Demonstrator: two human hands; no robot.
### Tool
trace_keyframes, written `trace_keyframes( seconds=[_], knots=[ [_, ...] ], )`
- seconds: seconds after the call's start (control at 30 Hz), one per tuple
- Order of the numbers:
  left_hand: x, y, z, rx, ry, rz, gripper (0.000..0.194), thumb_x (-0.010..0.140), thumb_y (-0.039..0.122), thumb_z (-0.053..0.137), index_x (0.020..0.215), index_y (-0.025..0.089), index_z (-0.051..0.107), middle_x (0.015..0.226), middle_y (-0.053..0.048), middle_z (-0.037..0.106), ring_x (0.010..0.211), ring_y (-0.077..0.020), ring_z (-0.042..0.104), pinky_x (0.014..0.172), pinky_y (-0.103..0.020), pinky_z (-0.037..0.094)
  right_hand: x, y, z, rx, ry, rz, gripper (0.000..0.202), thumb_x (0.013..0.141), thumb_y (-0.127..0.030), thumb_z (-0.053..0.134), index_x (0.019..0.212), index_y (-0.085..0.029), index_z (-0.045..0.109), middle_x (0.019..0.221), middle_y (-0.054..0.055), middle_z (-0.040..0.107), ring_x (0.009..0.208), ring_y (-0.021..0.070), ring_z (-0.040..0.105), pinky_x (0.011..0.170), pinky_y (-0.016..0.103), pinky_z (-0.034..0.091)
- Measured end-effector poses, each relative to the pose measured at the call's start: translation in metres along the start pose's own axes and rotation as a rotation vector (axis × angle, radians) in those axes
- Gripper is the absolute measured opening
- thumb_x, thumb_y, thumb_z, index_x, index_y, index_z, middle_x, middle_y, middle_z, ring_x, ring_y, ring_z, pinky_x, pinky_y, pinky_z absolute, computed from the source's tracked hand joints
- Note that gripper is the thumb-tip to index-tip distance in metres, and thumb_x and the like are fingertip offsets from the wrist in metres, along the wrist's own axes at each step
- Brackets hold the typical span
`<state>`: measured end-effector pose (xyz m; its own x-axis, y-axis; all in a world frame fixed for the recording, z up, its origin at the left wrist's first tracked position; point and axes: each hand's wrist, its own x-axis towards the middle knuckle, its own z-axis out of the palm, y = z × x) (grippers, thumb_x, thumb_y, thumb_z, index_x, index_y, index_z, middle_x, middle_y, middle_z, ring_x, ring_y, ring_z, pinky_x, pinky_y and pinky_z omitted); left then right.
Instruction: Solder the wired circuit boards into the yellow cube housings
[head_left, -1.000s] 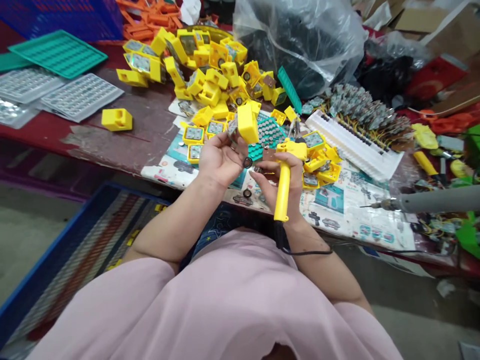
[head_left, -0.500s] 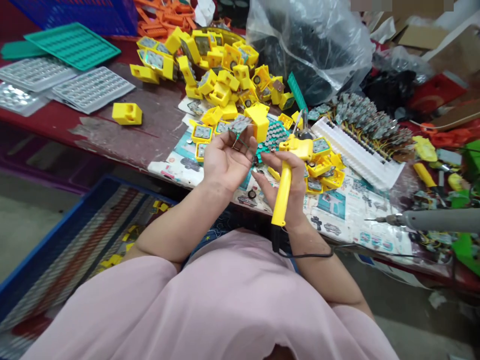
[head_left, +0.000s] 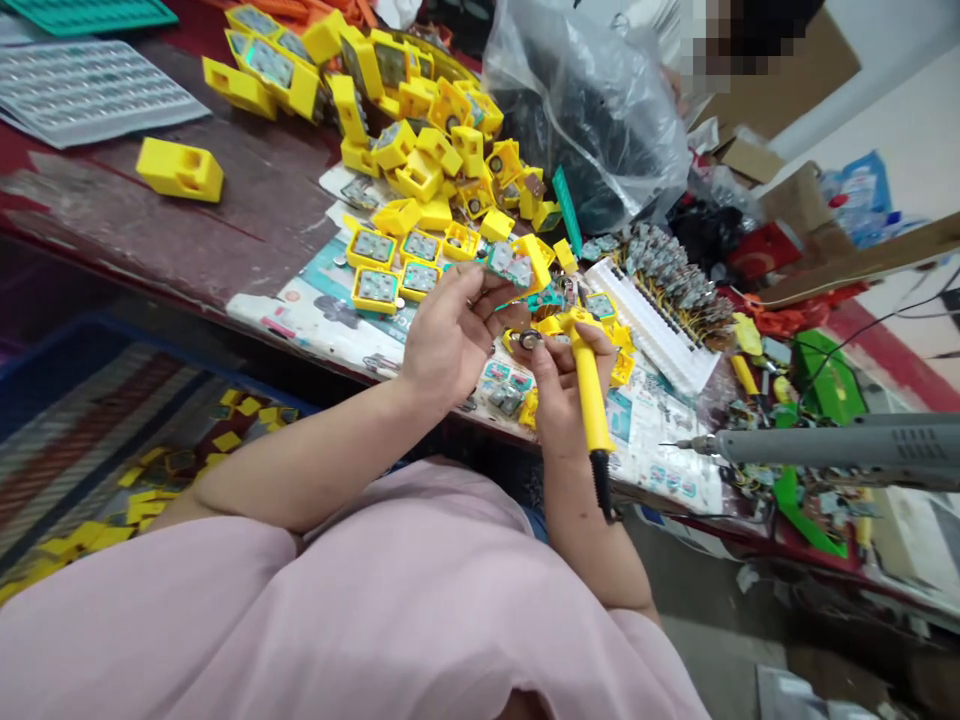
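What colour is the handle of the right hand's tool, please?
The handle is yellow, seen in the head view.

Head-worn view, facing forward-down, close over workbench [head_left: 262, 195].

I classify the premises, from my remote post, as a small-parts assembly workshop. Grounds: the left hand [head_left: 455, 335] holds a yellow housing [head_left: 536, 260] with a circuit board, and beyond it lies a heap of similar yellow housings [head_left: 420, 178] on a scuffed table [head_left: 270, 230]. The right hand [head_left: 566, 375] grips a yellow-handled tool [head_left: 592, 400]; to its right I record a grey tool [head_left: 817, 445] with a thin bit. Beyond that hand, small grey boards [head_left: 667, 265] line a white rack [head_left: 645, 330]. Well left of the left hand I note a pale compartmented tray [head_left: 127, 131]; below its forearm, a blue crate [head_left: 67, 365] containing yellow pieces [head_left: 150, 503].
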<state>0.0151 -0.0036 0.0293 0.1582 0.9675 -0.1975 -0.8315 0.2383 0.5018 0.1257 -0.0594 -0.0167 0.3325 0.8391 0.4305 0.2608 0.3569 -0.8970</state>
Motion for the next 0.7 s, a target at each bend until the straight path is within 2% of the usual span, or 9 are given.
trace_keyframes(
  seconds=[0.07,0.13,0.23,0.33,0.4,0.47,0.57,0.63,0.7],
  knots=[
    [0.000,-0.001,-0.005,0.092,-0.031,0.094,0.021,0.092,0.020,0.060,0.071,0.021,0.060,0.074,0.002,0.066,0.083,-0.0135,0.070,0.079,-0.024,0.056,-0.001,-0.001,-0.001,-0.016,0.018,-0.028,0.046,0.091,-0.048,0.065,0.121,-0.032,0.033,0.099,0.001,0.069,0.085,0.0190,0.076,0.083,0.042,0.066],
    [0.001,0.001,-0.013,0.238,-0.065,0.249,0.020,0.089,0.016,0.063,0.070,0.021,0.064,0.076,0.001,0.065,0.081,-0.0124,0.068,0.081,-0.023,0.054,-0.002,-0.002,-0.001,-0.036,0.028,-0.065,0.042,0.093,-0.046,0.062,0.121,-0.031,0.033,0.098,0.001,0.069,0.084,0.0185,0.076,0.080,0.041,0.067],
    [0.000,0.013,-0.024,0.509,-0.098,0.460,0.021,0.082,0.008,0.068,0.065,0.021,0.067,0.090,-0.001,0.069,0.100,-0.0146,0.065,0.098,-0.025,0.049,-0.002,-0.005,-0.002,-0.078,0.021,-0.101,0.039,0.095,-0.042,0.061,0.120,-0.031,0.034,0.097,0.001,0.069,0.083,0.0180,0.076,0.077,0.038,0.067],
    [-0.002,0.029,-0.033,0.683,-0.174,0.514,0.025,0.077,0.004,0.068,0.061,0.023,0.066,0.102,-0.001,0.073,0.117,-0.0191,0.060,0.109,-0.029,0.044,-0.002,-0.009,-0.003,-0.092,0.010,-0.121,0.040,0.093,-0.040,0.063,0.120,-0.031,0.034,0.095,0.000,0.070,0.083,0.0175,0.076,0.076,0.035,0.067],
    [-0.002,0.038,-0.038,0.702,-0.250,0.440,0.028,0.079,0.006,0.063,0.057,0.023,0.063,0.092,-0.002,0.075,0.106,-0.0196,0.066,0.101,-0.031,0.049,-0.002,-0.013,-0.002,-0.063,-0.001,-0.135,0.040,0.092,-0.037,0.066,0.119,-0.031,0.036,0.094,-0.002,0.070,0.082,0.0161,0.076,0.076,0.034,0.067],
    [-0.001,0.044,-0.043,0.651,-0.266,0.246,0.030,0.080,0.010,0.056,0.052,0.022,0.057,0.073,-0.004,0.073,0.078,-0.0187,0.070,0.080,-0.030,0.055,-0.002,-0.017,0.000,-0.016,-0.043,-0.140,0.041,0.091,-0.032,0.068,0.119,-0.032,0.039,0.094,-0.003,0.071,0.082,0.0148,0.076,0.077,0.032,0.066],
    [-0.001,0.049,-0.053,0.530,-0.247,-0.022,0.026,0.075,0.014,0.055,0.050,0.021,0.054,0.056,-0.005,0.066,0.049,-0.0168,0.062,0.051,-0.027,0.049,-0.004,-0.020,0.004,0.033,-0.140,-0.140,0.044,0.089,-0.023,0.070,0.120,-0.033,0.041,0.095,-0.005,0.071,0.087,0.0132,0.075,0.080,0.030,0.066],
    [-0.003,0.051,-0.063,0.531,-0.263,-0.068,0.020,0.071,0.015,0.057,0.051,0.020,0.056,0.053,-0.003,0.064,0.045,-0.0155,0.061,0.046,-0.024,0.047,-0.006,-0.018,0.006,0.036,-0.197,-0.140,0.046,0.087,-0.019,0.071,0.121,-0.033,0.042,0.095,-0.005,0.071,0.087,0.0122,0.074,0.081,0.028,0.065],
    [-0.005,0.055,-0.075,0.643,-0.288,-0.074,0.019,0.072,0.018,0.062,0.053,0.019,0.059,0.053,-0.003,0.064,0.045,-0.0136,0.060,0.047,-0.022,0.046,-0.009,-0.012,0.008,0.007,-0.258,-0.139,0.047,0.087,-0.017,0.071,0.121,-0.032,0.044,0.096,-0.005,0.071,0.088,0.0119,0.074,0.081,0.027,0.064]
  ],
)
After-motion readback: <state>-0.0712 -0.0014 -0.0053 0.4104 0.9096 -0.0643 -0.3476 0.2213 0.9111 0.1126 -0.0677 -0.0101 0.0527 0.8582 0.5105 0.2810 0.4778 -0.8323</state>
